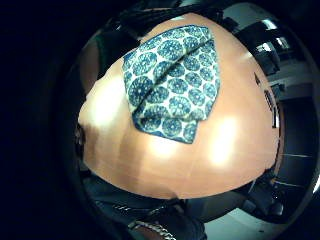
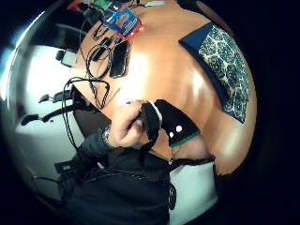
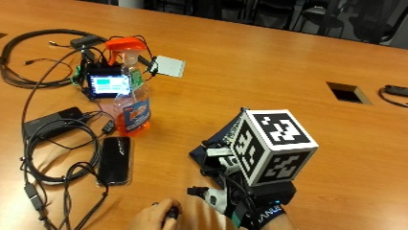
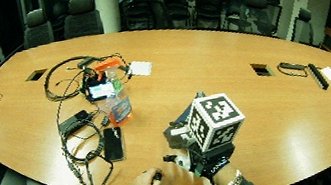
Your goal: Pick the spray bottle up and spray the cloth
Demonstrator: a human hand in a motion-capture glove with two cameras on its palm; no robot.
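Outside view: bottle standing untouched, gloved hand hovering over the cloth.
Standing upright on the wooden table (image 3: 267,62), well apart from the gloved right hand (image 3: 245,203): a spray bottle (image 3: 130,91) with orange liquid and an orange trigger head, beside a phone (image 3: 115,160) and tangled cables (image 3: 44,143). Peeking out under the hand, a corner of the blue cloth (image 3: 203,154). Resting at the table's near edge, the bare left hand (image 3: 156,216). Finger state of the right hand: cannot tell, hidden. Wide outside view: showing the same layout, bottle among the cables. Little finger side palm view: looking down at the folded patterned cloth lying flat on the table. Thumb side palm view: showing the cloth near the table edge, phone and cables farther off, left hand gripping a black strap (image 2: 151,123).
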